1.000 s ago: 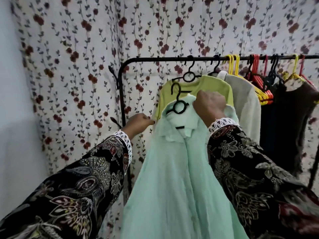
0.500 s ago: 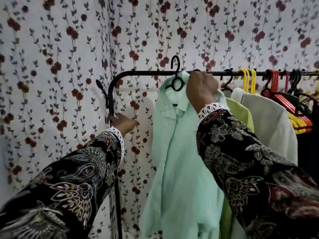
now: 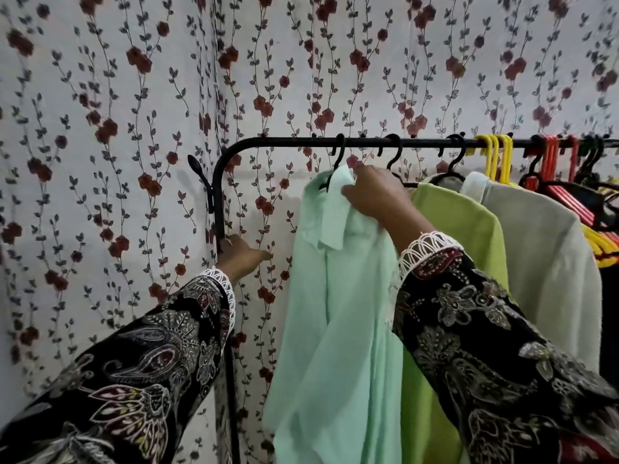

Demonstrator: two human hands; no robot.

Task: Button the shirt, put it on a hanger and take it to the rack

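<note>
Mint shirt [image 3: 338, 329] hung by black hanger [image 3: 339, 155] on rack [image 3: 291, 142]. Right hand [image 3: 375, 194] clamped on its collar; left hand [image 3: 239, 257] gripping rack upright, well apart.

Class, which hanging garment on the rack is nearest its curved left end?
The mint green shirt; the lime green top and grey garment hang further right.
</note>
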